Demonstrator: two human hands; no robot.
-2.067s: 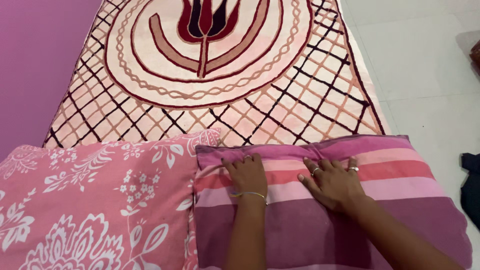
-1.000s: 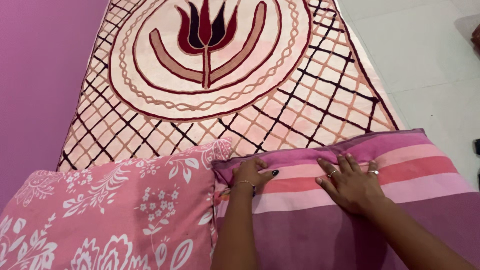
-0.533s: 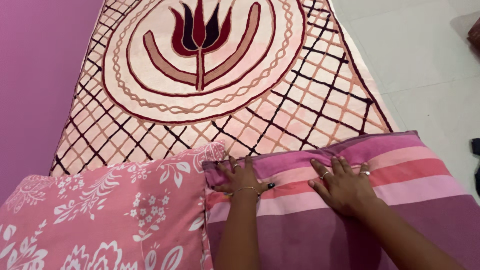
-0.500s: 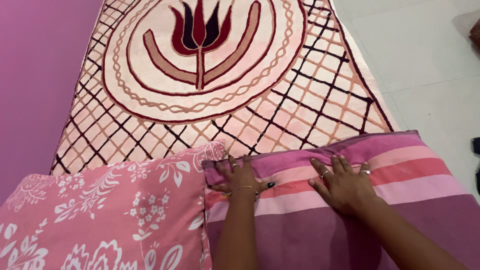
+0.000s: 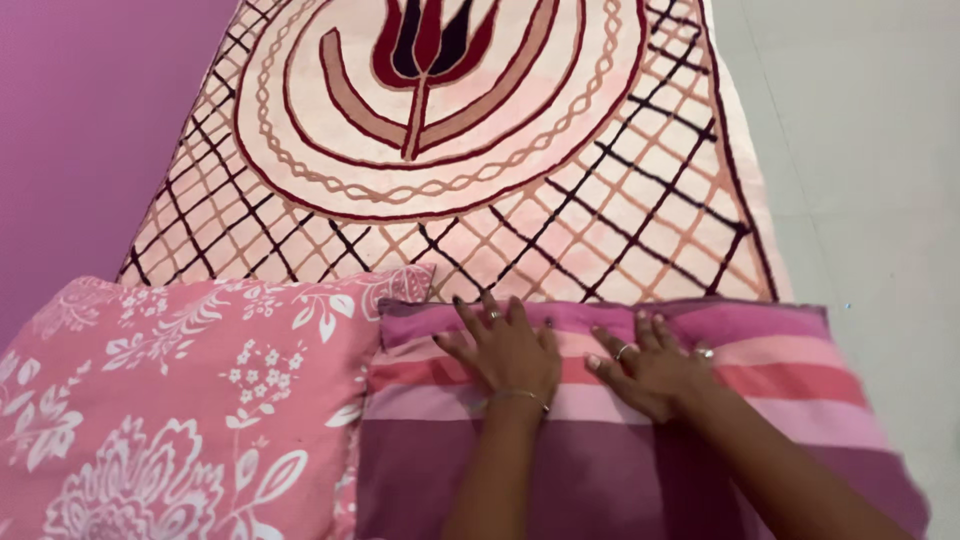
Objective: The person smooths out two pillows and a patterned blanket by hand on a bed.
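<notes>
- Your left hand lies flat, palm down, fingers spread, on the striped pillow. It grasps nothing.
- Your right hand is just beside it at 3 o'clock, also flat and released, with rings on two fingers. It presses the same pillow near its far edge.
- The striped pillow sits at the lower right of the view. Its left side touches the floral pillow, which lies at 9 o'clock from your hands.
- Both pillows rest on the near end of the patterned spread, which runs away toward 12 o'clock. The purple wall is at 10 o'clock and the pale floor at 2 o'clock.
- Done, by my reading: both pillows are laid side by side, far edges roughly level, and the spread looks flat with no big folds.
- Left, by my reading: some smoothing. The striped cover shows a slight ridge along its far edge under your fingers.
- Hard to tell: the frame is motion-blurred, worst at the striped pillow's right corner.
- Cut off: the near edges of both pillows, your forearms below the frame, and the far end of the spread.
- Hidden: whatever lies beneath the pillows, and the cover under your palms.
</notes>
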